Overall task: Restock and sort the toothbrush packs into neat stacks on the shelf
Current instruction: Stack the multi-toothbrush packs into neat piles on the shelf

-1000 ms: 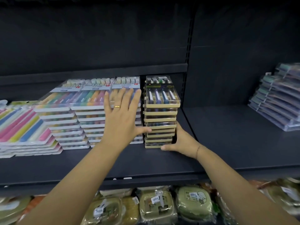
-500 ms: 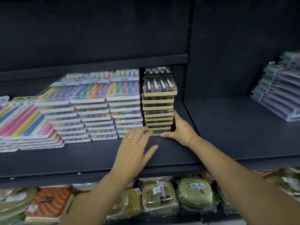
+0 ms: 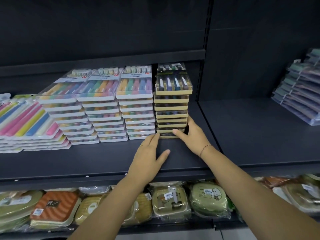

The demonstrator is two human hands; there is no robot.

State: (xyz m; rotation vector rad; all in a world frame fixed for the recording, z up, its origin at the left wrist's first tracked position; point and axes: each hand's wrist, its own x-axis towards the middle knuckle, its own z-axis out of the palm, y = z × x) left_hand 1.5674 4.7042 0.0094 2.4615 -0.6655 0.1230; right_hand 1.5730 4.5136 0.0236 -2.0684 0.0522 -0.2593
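A tall stack of dark toothbrush packs with beige trim (image 3: pixel 171 104) stands on the black shelf (image 3: pixel 103 160), right of three stacks of colourful white-trimmed packs (image 3: pixel 103 110). My right hand (image 3: pixel 194 135) is at the dark stack's lower right corner, thumb laid along the bottom front edge and fingers flat against its right side. My left hand (image 3: pixel 149 156) lies flat on the shelf board with straight fingers. Its fingertips touch the bottom left corner of the dark stack. The lowest packs sit slightly further back than the ones above.
A low pile of larger pastel packs (image 3: pixel 26 122) lies at the far left. In the neighbouring bay, a slanting stack of bagged packs (image 3: pixel 299 90) sits at the right. Wrapped soap boxes (image 3: pixel 173 200) fill the shelf below. An upright post (image 3: pixel 201 80) divides the bays.
My left hand came down off the front of the colourful stack onto the shelf and slid its fingertips to the dark stack's base. My right hand stayed at the lower right corner.
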